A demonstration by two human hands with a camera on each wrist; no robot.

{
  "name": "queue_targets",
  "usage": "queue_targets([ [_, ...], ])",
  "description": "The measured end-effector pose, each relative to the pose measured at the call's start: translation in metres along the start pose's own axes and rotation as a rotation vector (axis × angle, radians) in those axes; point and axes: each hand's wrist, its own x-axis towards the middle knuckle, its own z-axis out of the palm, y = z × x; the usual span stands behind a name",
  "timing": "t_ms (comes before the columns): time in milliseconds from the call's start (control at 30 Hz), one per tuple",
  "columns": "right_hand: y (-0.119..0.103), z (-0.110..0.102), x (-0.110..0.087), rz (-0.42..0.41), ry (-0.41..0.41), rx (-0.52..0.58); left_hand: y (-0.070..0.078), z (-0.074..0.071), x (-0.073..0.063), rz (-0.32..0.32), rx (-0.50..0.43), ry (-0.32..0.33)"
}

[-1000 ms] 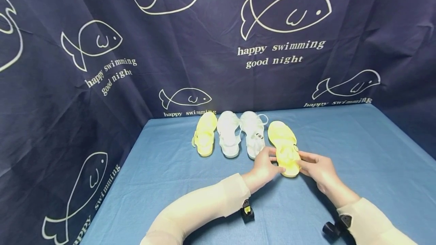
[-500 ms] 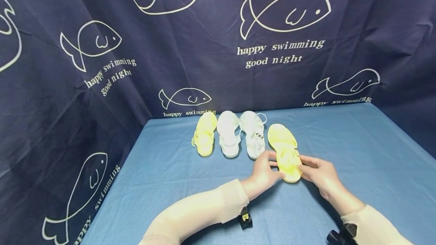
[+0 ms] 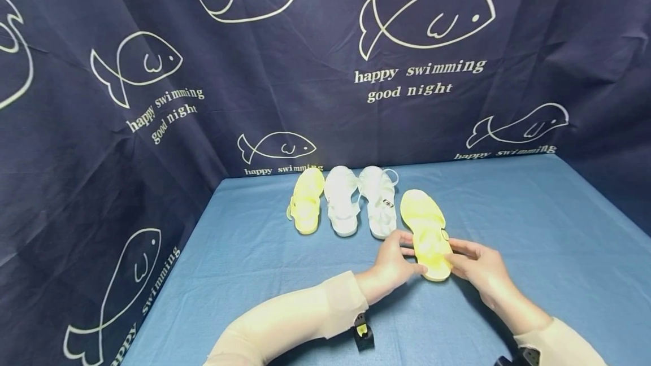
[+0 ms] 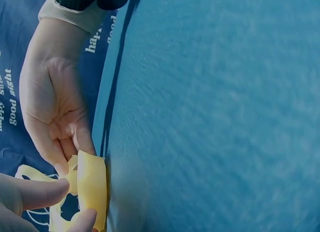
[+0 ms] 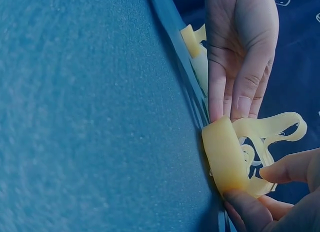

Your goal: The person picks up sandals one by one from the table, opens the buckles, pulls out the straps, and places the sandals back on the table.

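A yellow sandal [image 3: 422, 213] lies on the blue cloth at the right end of a row, toe toward the back wall. My left hand [image 3: 391, 264] pinches its left side near the heel, thumb at the heel's edge. On the other side my right hand [image 3: 480, 270] grips the heel and strap by the buckle. In the right wrist view the heel [image 5: 222, 152] of the sandal faces the camera, between the fingers of both hands. Left of it lie two white sandals, one [image 3: 377, 199] near my left hand and one [image 3: 342, 202] further left.
Another yellow sandal [image 3: 307, 202] ends the row at the left. Blue cloth [image 3: 285, 258] covers the table. Dark blue curtains [image 3: 325, 112] with white fish drawings and lettering rise behind and at the sides.
Both hands have drawn the right-hand yellow sandal a little toward the front, so its toe and heel sit nearer. The other sandals have stayed in place.
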Motion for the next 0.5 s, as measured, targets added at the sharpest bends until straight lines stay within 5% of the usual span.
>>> queue_targets([
  [500, 0.0015, -0.0015, -0.0039, -0.032, -0.022, -0.032, 0.0043, -0.0030, -0.0050, -0.046, -0.098, -0.042],
])
